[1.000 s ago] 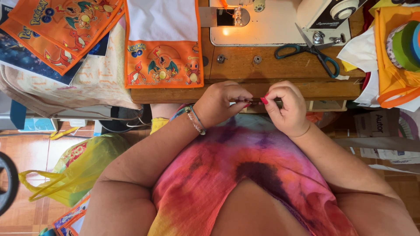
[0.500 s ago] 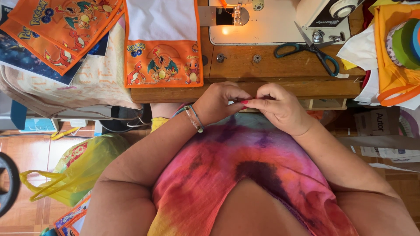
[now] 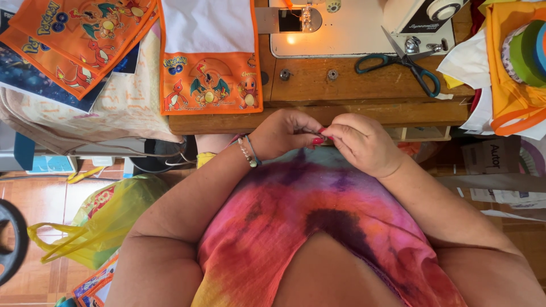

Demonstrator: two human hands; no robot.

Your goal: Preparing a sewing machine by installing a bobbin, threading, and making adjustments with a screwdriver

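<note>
My left hand [image 3: 284, 133] and my right hand [image 3: 361, 142] meet fingertip to fingertip just below the front edge of the wooden sewing table [image 3: 341, 85], above my tie-dye top. Both pinch something small and thin that is too hidden by the fingers to name. Beaded bracelets sit on my left wrist. On the table lie teal-handled scissors [image 3: 401, 59], a white sewing machine [image 3: 352, 28] with its lamp lit, and a white cloth with an orange cartoon-printed border [image 3: 207, 62].
More orange printed cloths [image 3: 74, 34] hang over the table's left end. An orange bag [image 3: 506, 96] with tape rolls [image 3: 526, 51] stands at the right. A yellow plastic bag [image 3: 96, 222] and a black wheel [image 3: 8, 239] are on the tiled floor at left.
My right hand has moved left and closed against my left hand. A small dark thing seen between the fingertips a second ago is now covered.
</note>
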